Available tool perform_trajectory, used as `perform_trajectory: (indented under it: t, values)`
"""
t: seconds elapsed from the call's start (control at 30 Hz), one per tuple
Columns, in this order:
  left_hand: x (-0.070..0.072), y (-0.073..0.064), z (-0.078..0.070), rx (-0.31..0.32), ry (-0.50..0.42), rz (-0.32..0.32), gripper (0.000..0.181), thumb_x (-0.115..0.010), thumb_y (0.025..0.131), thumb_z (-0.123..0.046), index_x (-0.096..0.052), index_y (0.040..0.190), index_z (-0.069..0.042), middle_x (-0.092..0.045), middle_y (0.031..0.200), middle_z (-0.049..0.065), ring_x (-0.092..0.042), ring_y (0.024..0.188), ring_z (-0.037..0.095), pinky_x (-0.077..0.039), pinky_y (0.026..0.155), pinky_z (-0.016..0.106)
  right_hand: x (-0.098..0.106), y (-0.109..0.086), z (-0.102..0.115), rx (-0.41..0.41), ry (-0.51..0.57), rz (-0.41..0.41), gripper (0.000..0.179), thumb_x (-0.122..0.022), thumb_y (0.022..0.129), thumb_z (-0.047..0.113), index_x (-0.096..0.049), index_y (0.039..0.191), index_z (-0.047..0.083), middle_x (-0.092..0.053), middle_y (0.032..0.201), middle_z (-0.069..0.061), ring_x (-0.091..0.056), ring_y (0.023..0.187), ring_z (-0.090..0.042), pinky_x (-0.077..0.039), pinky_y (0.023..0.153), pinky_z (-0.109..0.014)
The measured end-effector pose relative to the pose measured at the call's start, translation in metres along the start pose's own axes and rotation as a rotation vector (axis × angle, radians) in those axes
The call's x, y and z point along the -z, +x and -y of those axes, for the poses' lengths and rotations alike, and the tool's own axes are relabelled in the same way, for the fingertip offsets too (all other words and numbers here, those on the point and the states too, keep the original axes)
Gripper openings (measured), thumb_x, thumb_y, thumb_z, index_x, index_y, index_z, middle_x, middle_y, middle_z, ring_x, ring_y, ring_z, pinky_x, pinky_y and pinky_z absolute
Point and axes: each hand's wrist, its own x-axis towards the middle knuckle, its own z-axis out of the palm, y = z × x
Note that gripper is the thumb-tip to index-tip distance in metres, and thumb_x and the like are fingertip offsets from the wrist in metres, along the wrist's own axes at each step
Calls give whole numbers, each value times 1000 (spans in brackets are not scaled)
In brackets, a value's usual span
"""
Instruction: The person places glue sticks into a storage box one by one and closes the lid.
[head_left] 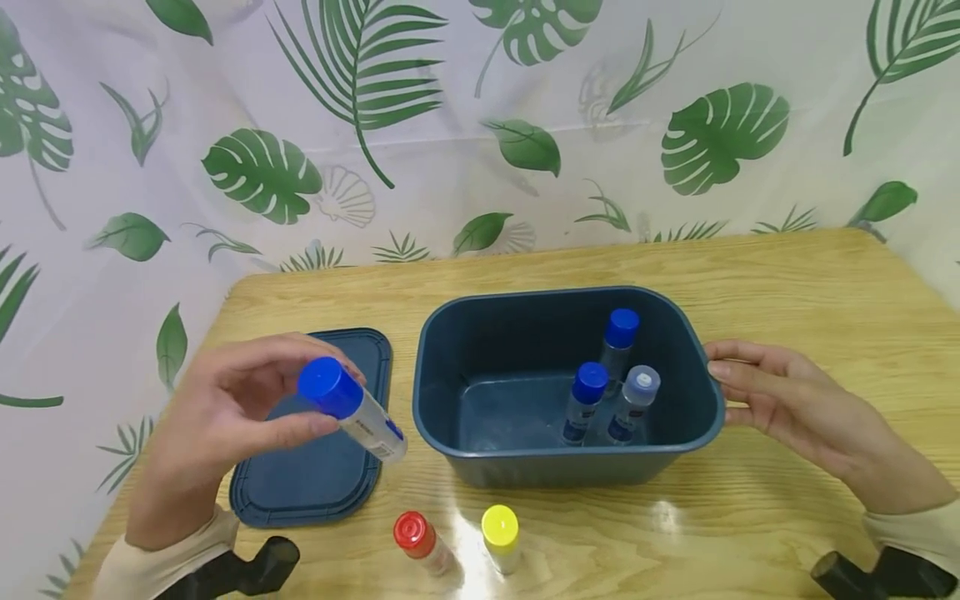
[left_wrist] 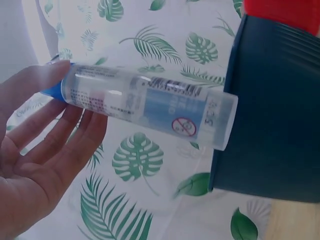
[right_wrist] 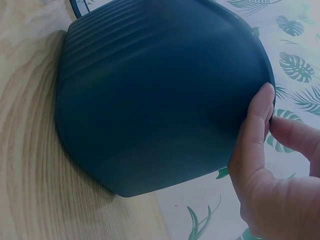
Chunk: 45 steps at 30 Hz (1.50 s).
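My left hand [head_left: 217, 417] pinches a clear, blue-capped glue stick [head_left: 367, 425] by its cap, between thumb and fingers. The stick tilts, its base pointing right and down, in the air between the dark lid and the bin. In the left wrist view, the glue stick [left_wrist: 150, 102] shows a barcode and a blue label. With thumb and fingers, my right hand [head_left: 802, 408] grips the right rim of the dark blue bin [head_left: 562, 471]. Inside the bin's right half stand two blue-capped glue sticks [head_left: 590, 383] and one with a clear cap [head_left: 637, 400].
A dark blue lid [head_left: 315, 467] lies left of the bin, partly behind my left hand. In front of the bin stand a red-capped stick [head_left: 423, 542] and a yellow-capped stick [head_left: 500, 533] on the wooden table [head_left: 787, 292]. A leaf-patterned cloth [head_left: 450, 125] hangs behind.
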Motion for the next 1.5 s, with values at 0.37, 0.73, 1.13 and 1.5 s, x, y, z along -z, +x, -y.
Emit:
perform_trajectory:
  t: [0.37, 0.73, 1.13, 1.5]
  values:
    - [-11, 25, -3, 3, -29, -46, 45, -68, 70, 26, -61, 113, 14, -68, 106, 20, -68, 90, 28, -57, 77, 33, -4, -5, 6, -14, -32, -43, 39, -25, 103, -3, -57, 126, 2, -63, 118, -7, -65, 98, -18, -55, 85, -37]
    - [-10, 22, -14, -38, -20, -139, 45, -64, 70, 30, -55, 113, 23, -64, 106, 29, -68, 93, 32, -57, 79, 32, -16, 13, 4, 2, -22, -29, 35, -29, 103, -5, -57, 123, 0, -65, 112, -8, -66, 95, -17, -56, 84, -36]
    - [-43, 48, 17, -4, 179, -149, 44, -74, 72, 16, -61, 114, 11, -68, 106, 9, -66, 97, 19, -54, 85, 26, -14, -6, 6, -7, -18, -75, 35, -30, 102, -6, -58, 122, 0, -65, 110, -8, -66, 93, -17, -56, 83, -36]
    - [-54, 57, 45, 92, 370, -97, 45, -73, 75, 12, -62, 117, 3, -68, 109, 12, -67, 96, 17, -56, 81, 30, -13, -6, 5, -4, 14, -62, 35, -29, 102, -6, -57, 122, 0, -65, 110, -9, -66, 94, -17, -56, 83, -35]
